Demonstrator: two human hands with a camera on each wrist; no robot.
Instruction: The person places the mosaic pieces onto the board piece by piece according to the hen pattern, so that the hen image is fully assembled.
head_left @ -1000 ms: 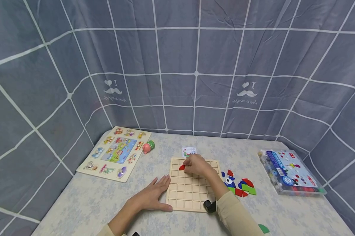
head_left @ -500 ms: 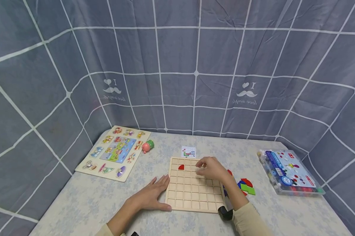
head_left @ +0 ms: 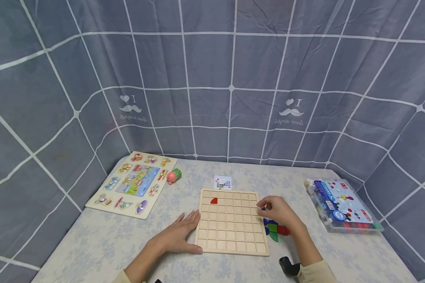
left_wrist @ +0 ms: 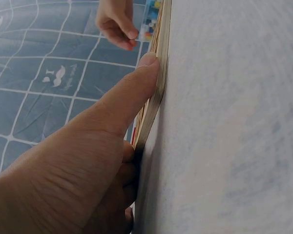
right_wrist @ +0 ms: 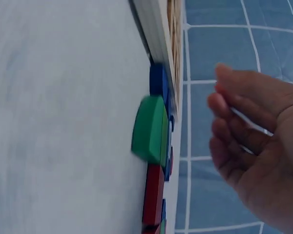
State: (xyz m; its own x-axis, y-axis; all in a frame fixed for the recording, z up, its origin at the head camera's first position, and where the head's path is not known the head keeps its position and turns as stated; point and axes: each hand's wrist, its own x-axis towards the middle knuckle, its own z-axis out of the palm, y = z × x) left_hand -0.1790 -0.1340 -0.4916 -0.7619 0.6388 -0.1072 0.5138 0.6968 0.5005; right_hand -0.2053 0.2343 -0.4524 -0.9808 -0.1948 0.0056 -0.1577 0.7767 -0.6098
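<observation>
My left hand (head_left: 180,234) rests beside the left edge of the wooden grid board (head_left: 230,236), thumb tip at its lower left corner; in the left wrist view the thumb (left_wrist: 129,95) presses on the board's side. One red quarter-circle piece (head_left: 214,201) lies in an upper left cell. By the board's right edge, over the loose pieces, hangs my right hand (head_left: 279,210), thumb and index finger bent towards each other. A little red shows between its fingertips in the right wrist view, seemingly a small red piece (right_wrist: 219,88) pinched there, mostly hidden.
Right of the board lie a green quarter piece (head_left: 273,236), red pieces (head_left: 284,230) and blue ones. A pattern card (head_left: 222,182) is behind the board. At left are a picture puzzle (head_left: 136,184) and a pink-green toy (head_left: 173,176); at right, a clear plastic box (head_left: 343,204).
My right hand has left the red quarter-circle piece on the board and moved right to the loose pieces. The left hand keeps its place at the board's left edge.
</observation>
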